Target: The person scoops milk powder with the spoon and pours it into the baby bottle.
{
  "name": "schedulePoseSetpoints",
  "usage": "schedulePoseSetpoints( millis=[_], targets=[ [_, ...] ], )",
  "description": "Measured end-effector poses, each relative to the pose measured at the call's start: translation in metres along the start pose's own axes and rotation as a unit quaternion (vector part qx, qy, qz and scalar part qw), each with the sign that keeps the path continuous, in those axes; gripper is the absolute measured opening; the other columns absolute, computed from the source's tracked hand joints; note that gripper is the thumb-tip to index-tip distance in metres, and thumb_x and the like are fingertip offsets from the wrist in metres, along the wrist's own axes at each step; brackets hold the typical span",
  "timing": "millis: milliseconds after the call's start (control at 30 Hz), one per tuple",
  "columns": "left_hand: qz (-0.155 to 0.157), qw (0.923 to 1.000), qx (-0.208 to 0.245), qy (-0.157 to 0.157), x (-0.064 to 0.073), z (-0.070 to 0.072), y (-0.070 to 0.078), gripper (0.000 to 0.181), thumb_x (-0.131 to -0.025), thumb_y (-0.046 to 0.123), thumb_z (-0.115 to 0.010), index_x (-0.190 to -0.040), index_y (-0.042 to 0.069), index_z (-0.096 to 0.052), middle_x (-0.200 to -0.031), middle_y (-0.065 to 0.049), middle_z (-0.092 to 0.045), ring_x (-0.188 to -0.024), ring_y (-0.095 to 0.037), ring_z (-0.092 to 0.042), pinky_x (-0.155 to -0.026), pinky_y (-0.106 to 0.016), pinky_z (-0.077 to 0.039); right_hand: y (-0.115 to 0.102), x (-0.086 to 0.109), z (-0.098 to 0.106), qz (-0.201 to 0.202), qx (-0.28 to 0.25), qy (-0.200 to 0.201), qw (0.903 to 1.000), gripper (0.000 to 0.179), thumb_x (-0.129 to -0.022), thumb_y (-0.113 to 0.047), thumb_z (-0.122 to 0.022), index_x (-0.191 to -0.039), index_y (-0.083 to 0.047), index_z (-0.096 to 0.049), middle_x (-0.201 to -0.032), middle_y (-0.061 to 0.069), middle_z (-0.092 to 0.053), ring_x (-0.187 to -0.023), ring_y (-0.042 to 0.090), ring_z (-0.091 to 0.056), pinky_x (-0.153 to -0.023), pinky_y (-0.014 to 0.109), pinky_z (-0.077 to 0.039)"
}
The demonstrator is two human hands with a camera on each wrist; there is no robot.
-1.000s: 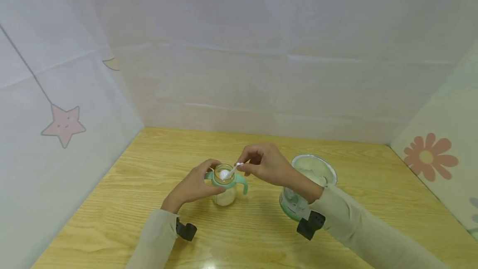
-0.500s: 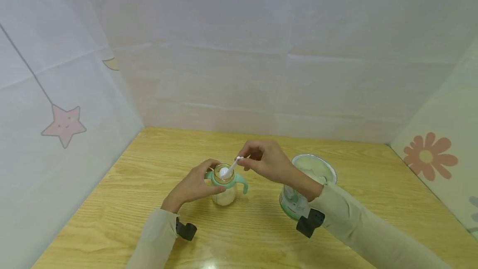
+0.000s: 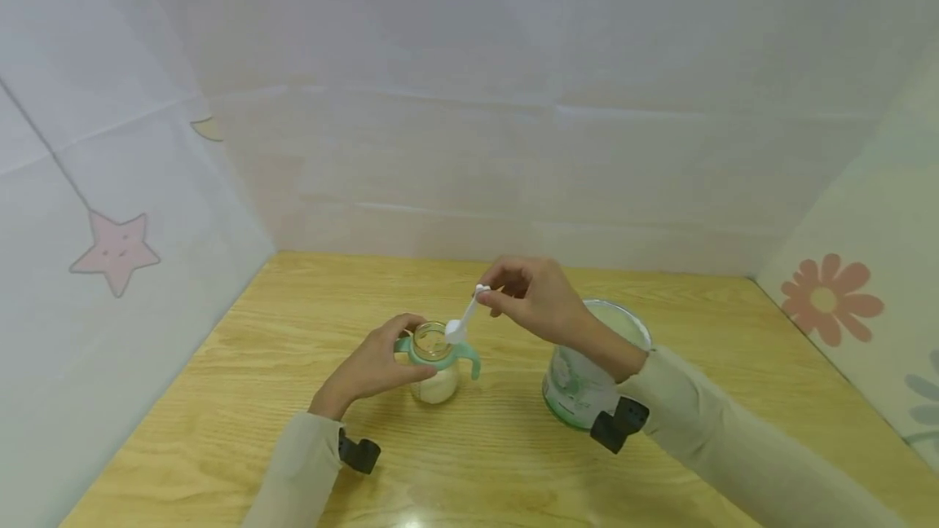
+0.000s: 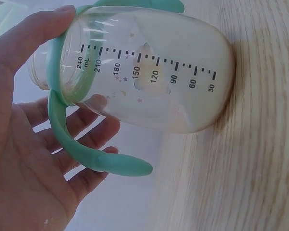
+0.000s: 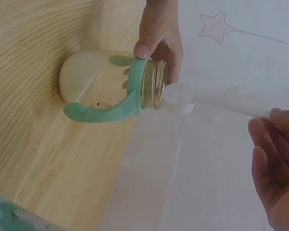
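A clear baby bottle (image 3: pixel 436 388) with a mint-green two-handled collar stands upright on the table, its mouth uncovered. Pale powder lies inside, heaped toward one side in the left wrist view of the bottle (image 4: pixel 202 96). My left hand (image 3: pixel 372 367) grips it around the neck, thumb on the near side, fingers behind. Between thumb and fingertips my right hand (image 3: pixel 539 300) pinches the end of a white measuring scoop (image 3: pixel 456 332). The scoop slants down, its bowl at the bottle's rim; in the right wrist view the scoop bowl (image 5: pixel 179 98) sits just outside the mouth.
To the right, partly behind my right forearm, stands an open powder can (image 3: pixel 575 389) with a green base. Pale printed cloth (image 3: pixel 469 145) walls off the back and sides of the wooden table (image 3: pixel 293 324). Both wrists carry black camera mounts (image 3: pixel 619 424).
My right hand has risen and drawn the scoop up out of the bottle's mouth, toward its right rim. My left hand keeps its grip on the bottle. The head view has shifted slightly.
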State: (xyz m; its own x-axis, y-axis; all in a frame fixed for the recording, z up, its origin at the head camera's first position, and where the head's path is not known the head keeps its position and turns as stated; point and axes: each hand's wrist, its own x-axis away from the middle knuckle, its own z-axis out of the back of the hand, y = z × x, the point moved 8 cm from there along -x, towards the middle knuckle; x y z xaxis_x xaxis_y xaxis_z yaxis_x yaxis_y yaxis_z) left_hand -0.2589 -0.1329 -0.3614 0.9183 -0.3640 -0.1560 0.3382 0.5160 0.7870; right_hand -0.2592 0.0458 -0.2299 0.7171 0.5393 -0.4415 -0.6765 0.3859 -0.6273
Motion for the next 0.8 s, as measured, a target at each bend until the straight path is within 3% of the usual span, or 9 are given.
schedulePoseSetpoints(
  millis=[433, 800],
  targets=[
    [0.002, 0.9999, -0.014, 0.003, 0.002, 0.003, -0.005, 0.067, -0.081, 0.033, -0.076, -0.135, 0.009, -0.046, -0.131, -0.010, -0.053, -0.122, -0.035, -0.049, -0.100, -0.056, -0.041, 0.012, 0.017, 0.054, -0.012, 0.041, 0.057, 0.9975, 0.005, -0.087, -0.004, -0.068, -0.091, -0.003, -0.067, -0.077, 0.009, -0.070, -0.058, 0.005, -0.063, -0.058, 0.027, -0.055],
    [0.003, 0.9999, -0.012, 0.008, 0.005, 0.006, -0.010, 0.066, -0.081, 0.034, -0.076, -0.134, 0.009, -0.047, -0.131, -0.012, -0.053, -0.120, -0.033, -0.050, -0.101, -0.056, -0.040, 0.014, 0.032, 0.091, -0.012, 0.090, 0.085, 0.9923, 0.005, -0.086, -0.004, -0.068, -0.091, -0.003, -0.067, -0.074, 0.008, -0.069, -0.057, 0.002, -0.062, -0.056, 0.022, -0.052]
  ],
)
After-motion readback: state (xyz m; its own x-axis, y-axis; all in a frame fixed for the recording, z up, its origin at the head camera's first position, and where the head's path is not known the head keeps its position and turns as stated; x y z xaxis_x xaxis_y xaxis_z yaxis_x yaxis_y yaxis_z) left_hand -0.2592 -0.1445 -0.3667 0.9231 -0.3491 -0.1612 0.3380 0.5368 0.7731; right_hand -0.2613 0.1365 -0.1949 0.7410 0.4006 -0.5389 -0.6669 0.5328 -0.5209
